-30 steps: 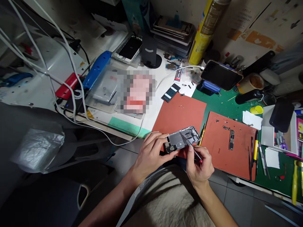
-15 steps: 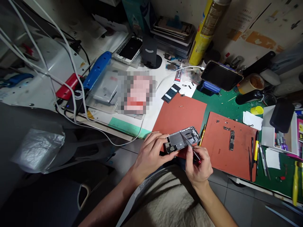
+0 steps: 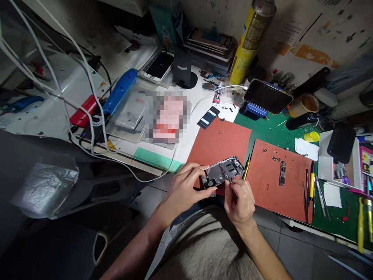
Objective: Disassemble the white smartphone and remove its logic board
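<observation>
An opened phone housing (image 3: 214, 173) with bare metal inside is tilted over the near edge of a reddish-brown mat (image 3: 223, 140). My left hand (image 3: 186, 188) grips its left end, fingers along the far edge and thumb along the near one. Pinched in my right hand (image 3: 241, 200) is a slim metal tool that looks like a craft knife (image 3: 227, 175). Its tip points into the housing, at or just above the inner surface; contact cannot be made out. My fingers cover most of its handle. Beside the housing's right end lies a gold screwdriver (image 3: 247, 166).
A second mat (image 3: 268, 194) bears a logic board (image 3: 282, 173), tweezers and a yellow-black pen-like tool (image 3: 311, 182). A phone battery (image 3: 208, 117) lies beyond the first mat. Behind stand a propped phone (image 3: 268, 96) and a yellow spray can (image 3: 252, 42). White cables (image 3: 90, 89) hang at left.
The knife-like tool now lies lower over the housing, and my right hand has turned, hiding the red handle end seen before. My left hand keeps its grip. The whole view has shifted slightly.
</observation>
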### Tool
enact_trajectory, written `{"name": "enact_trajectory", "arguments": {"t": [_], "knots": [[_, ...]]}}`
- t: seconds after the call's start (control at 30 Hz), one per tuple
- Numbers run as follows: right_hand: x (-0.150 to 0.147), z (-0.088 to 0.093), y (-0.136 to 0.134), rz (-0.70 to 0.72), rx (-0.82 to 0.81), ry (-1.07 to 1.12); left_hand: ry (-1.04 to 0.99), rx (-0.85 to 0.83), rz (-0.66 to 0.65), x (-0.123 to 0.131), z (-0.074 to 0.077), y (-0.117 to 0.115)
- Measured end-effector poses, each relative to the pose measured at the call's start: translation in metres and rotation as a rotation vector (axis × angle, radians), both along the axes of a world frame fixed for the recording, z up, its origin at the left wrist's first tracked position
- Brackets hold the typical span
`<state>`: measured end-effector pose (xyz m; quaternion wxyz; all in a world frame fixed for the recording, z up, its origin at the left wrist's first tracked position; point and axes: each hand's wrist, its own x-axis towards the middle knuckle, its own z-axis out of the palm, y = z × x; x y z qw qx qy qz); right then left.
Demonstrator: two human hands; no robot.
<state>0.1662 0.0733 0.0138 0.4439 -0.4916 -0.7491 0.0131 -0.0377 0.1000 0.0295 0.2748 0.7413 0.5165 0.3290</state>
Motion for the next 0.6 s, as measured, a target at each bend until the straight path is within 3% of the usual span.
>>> {"name": "enact_trajectory", "arguments": {"t": [0.17, 0.6], "knots": [[0.003, -0.0009, -0.0002, 0.008, -0.013, -0.011, -0.02, 0.021, 0.006, 0.0, -0.0063, -0.0003], [0.0042, -0.0027, 0.0015, 0.019, 0.018, -0.007, -0.071, 0.04, 0.036, 0.0052, -0.0053, -0.0059]]}}
